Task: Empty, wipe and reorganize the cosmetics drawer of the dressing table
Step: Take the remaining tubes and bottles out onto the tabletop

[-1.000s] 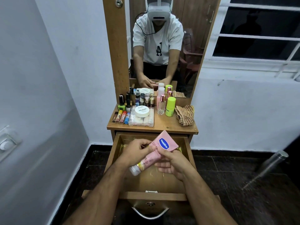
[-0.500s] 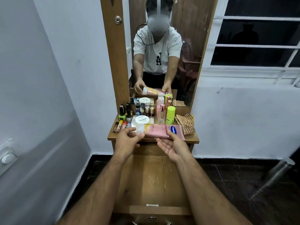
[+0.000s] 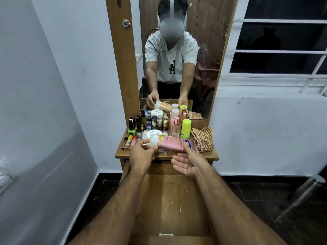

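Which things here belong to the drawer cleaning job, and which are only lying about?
Belong to the job: pink tube, held by the left hand and right hand; open drawer; checked cloth; nail polish bottles; white jar; green bottle.

Just lying about: metal flask on the floor; window.

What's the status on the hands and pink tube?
Left hand pinches the cap end of the pink tube. Right hand open under its other end. Tube lies level over the crowded dresser top.

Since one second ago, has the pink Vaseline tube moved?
Yes. The pink Vaseline tube went from above the open drawer up and away, to over the front of the dressing table top.
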